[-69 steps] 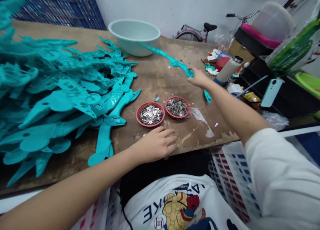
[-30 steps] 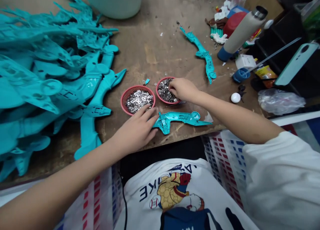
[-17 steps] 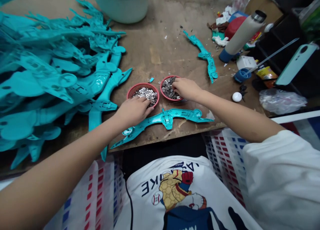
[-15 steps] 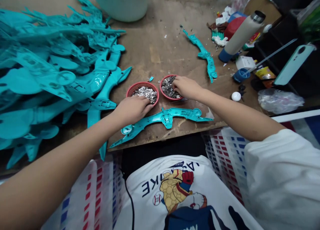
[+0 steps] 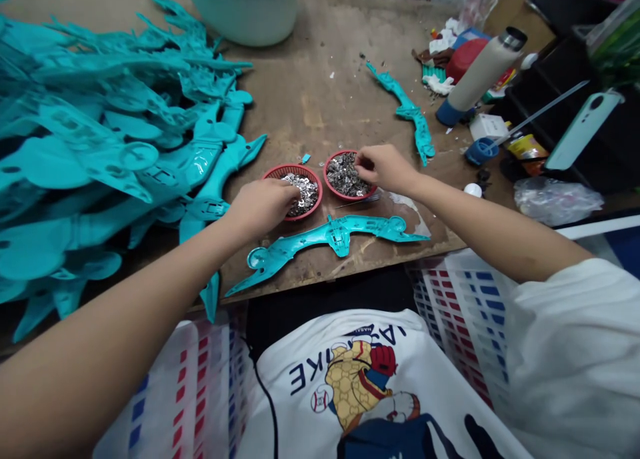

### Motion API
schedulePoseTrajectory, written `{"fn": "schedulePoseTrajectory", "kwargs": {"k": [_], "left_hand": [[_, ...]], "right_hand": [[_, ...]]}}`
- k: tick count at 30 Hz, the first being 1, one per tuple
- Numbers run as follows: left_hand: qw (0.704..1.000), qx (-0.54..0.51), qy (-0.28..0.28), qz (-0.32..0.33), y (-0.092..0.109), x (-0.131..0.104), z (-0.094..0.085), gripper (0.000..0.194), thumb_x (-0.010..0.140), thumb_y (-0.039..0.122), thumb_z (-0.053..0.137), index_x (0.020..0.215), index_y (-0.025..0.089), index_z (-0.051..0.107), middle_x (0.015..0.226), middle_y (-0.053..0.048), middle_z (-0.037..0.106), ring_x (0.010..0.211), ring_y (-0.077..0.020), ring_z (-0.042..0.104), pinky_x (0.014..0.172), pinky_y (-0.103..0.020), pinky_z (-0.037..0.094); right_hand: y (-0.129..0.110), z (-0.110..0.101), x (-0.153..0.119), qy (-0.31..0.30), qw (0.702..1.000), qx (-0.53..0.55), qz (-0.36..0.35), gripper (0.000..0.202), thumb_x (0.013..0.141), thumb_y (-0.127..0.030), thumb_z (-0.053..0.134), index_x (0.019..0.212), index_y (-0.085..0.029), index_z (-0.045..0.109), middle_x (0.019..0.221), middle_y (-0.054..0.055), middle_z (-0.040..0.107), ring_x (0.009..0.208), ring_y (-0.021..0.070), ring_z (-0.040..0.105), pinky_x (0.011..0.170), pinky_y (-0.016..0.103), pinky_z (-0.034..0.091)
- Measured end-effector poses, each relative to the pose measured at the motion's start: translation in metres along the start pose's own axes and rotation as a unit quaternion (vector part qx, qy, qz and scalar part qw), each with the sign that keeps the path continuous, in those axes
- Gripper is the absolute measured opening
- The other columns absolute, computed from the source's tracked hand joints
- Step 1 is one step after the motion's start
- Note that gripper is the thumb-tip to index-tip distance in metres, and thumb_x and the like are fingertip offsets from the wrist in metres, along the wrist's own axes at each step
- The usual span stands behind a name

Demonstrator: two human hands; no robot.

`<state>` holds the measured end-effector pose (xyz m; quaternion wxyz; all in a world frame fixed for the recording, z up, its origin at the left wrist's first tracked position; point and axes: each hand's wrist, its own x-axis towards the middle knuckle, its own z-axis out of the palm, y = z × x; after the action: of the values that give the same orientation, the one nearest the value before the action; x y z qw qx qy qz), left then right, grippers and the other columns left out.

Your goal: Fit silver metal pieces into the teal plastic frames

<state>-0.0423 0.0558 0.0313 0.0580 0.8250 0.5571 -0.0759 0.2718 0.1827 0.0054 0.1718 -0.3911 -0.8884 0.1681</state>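
My left hand (image 5: 266,204) reaches over the near left rim of a red basket (image 5: 319,204) filled with small silvery metal pieces (image 5: 303,191). Its fingers are curled together at the pieces; what they pinch is hidden. At the right rim of a second red basket (image 5: 329,186), which holds small darker metal parts (image 5: 344,172), is my right hand (image 5: 383,168). Thumb and fingertips are pressed together there, and anything between them is too small to make out. In front of both baskets a long turquoise plastic part (image 5: 339,238) lies along the table's near edge, touched by neither hand.
A large heap of turquoise parts (image 5: 125,146) covers the table's left side. Another turquoise part (image 5: 407,109) lies farther back. A pale tub (image 5: 245,12) stands behind. At right are a bottle (image 5: 483,76), a blue cup (image 5: 481,151), a phone (image 5: 583,129) and a plastic bag (image 5: 557,200).
My right hand has lifted a little and drawn to the right edge of its basket. My left hand's fingers have curled in among the silvery pieces, away from the turquoise part.
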Motion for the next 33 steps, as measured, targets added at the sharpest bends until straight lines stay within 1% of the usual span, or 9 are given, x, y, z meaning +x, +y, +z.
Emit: {"fn": "schedulePoseTrajectory", "kwargs": {"k": [5, 10, 20, 23, 25, 27, 29, 32, 33], "left_hand": [[0.999, 0.029, 0.014, 0.029, -0.004, 0.002, 0.002, 0.04, 0.103, 0.017, 0.049, 0.111, 0.023, 0.087, 0.118, -0.015, 0.086, 0.115, -0.033, 0.08, 0.084, -0.04, 0.056], [0.999, 0.004, 0.03, 0.035, -0.007, 0.003, 0.009, 0.036, 0.103, 0.021, 0.056, 0.111, 0.025, 0.09, 0.117, -0.013, 0.085, 0.117, -0.0307, 0.078, 0.093, -0.039, 0.059], [0.998, 0.033, 0.011, 0.046, -0.007, 0.004, 0.005, 0.041, 0.107, 0.023, 0.047, 0.107, 0.019, 0.088, 0.12, -0.017, 0.084, 0.114, -0.0334, 0.079, 0.079, -0.041, 0.054], [0.999, 0.009, 0.017, 0.041, -0.007, 0.003, 0.007, 0.04, 0.105, 0.025, 0.048, 0.106, 0.021, 0.088, 0.118, -0.017, 0.085, 0.112, -0.0334, 0.079, 0.082, -0.04, 0.056], [0.999, 0.01, 0.018, 0.035, -0.008, 0.003, 0.007, 0.04, 0.106, 0.027, 0.048, 0.107, 0.021, 0.087, 0.117, -0.018, 0.085, 0.112, -0.0347, 0.079, 0.081, -0.04, 0.056], [0.999, 0.023, 0.017, 0.025, -0.008, 0.003, 0.006, 0.042, 0.108, 0.03, 0.045, 0.112, 0.021, 0.086, 0.118, -0.018, 0.085, 0.111, -0.0363, 0.08, 0.077, -0.041, 0.054], [0.999, 0.029, 0.02, 0.015, -0.009, 0.004, 0.006, 0.045, 0.111, 0.031, 0.043, 0.127, 0.021, 0.084, 0.123, -0.018, 0.086, 0.115, -0.0373, 0.081, 0.078, -0.042, 0.055], [0.999, 0.005, 0.037, 0.004, -0.011, 0.005, 0.005, 0.053, 0.111, 0.03, 0.045, 0.155, 0.02, 0.075, 0.136, -0.019, 0.086, 0.123, -0.0374, 0.082, 0.092, -0.044, 0.061], [0.999, -0.007, 0.039, 0.002, -0.011, 0.005, 0.005, 0.055, 0.111, 0.03, 0.047, 0.158, 0.019, 0.074, 0.139, -0.02, 0.085, 0.126, -0.0374, 0.081, 0.098, -0.045, 0.062]], "right_hand": [[-0.005, -0.003, -0.006, 0.002, 0.995, 0.081, 0.059, 0.022, 0.094, -0.013, 0.074, 0.11, -0.017, 0.088, 0.107, 0.009, 0.087, 0.097, 0.0272, 0.08, 0.098, 0.039, 0.063], [-0.009, -0.008, -0.018, 0.01, 0.985, 0.129, 0.116, 0.021, 0.087, -0.009, 0.079, 0.101, -0.018, 0.092, 0.101, 0.007, 0.088, 0.097, 0.0286, 0.083, 0.1, 0.042, 0.066], [-0.011, -0.008, -0.024, 0.001, 0.983, 0.141, 0.115, 0.025, 0.089, -0.009, 0.069, 0.104, -0.015, 0.087, 0.094, 0.006, 0.082, 0.086, 0.0231, 0.074, 0.088, 0.036, 0.06], [-0.017, -0.015, -0.029, -0.007, 0.982, 0.151, 0.114, 0.022, 0.085, -0.009, 0.07, 0.1, -0.016, 0.084, 0.092, 0.005, 0.08, 0.085, 0.0227, 0.072, 0.088, 0.035, 0.059], [-0.023, -0.022, -0.038, -0.013, 0.979, 0.169, 0.113, 0.025, 0.086, -0.009, 0.072, 0.105, -0.017, 0.085, 0.093, 0.004, 0.079, 0.086, 0.0226, 0.072, 0.085, 0.034, 0.059], [-0.031, -0.028, -0.049, -0.037, 0.973, 0.196, 0.119, 0.03, 0.089, -0.01, 0.071, 0.113, -0.019, 0.087, 0.092, 0.003, 0.079, 0.085, 0.022, 0.071, 0.082, 0.033, 0.058], [-0.038, -0.03, -0.061, -0.081, 0.962, 0.222, 0.14, 0.033, 0.092, -0.008, 0.067, 0.115, -0.02, 0.088, 0.088, 0.002, 0.078, 0.081, 0.0214, 0.072, 0.078, 0.032, 0.057], [-0.042, -0.029, -0.073, -0.122, 0.947, 0.241, 0.175, 0.033, 0.091, -0.006, 0.064, 0.109, -0.02, 0.088, 0.082, 0.0, 0.077, 0.078, 0.0209, 0.073, 0.074, 0.03, 0.055], [-0.04, -0.029, -0.074, -0.13, 0.949, 0.231, 0.17, 0.033, 0.09, -0.006, 0.065, 0.108, -0.02, 0.088, 0.082, -0.001, 0.077, 0.078, 0.0206, 0.073, 0.073, 0.029, 0.054]]}}
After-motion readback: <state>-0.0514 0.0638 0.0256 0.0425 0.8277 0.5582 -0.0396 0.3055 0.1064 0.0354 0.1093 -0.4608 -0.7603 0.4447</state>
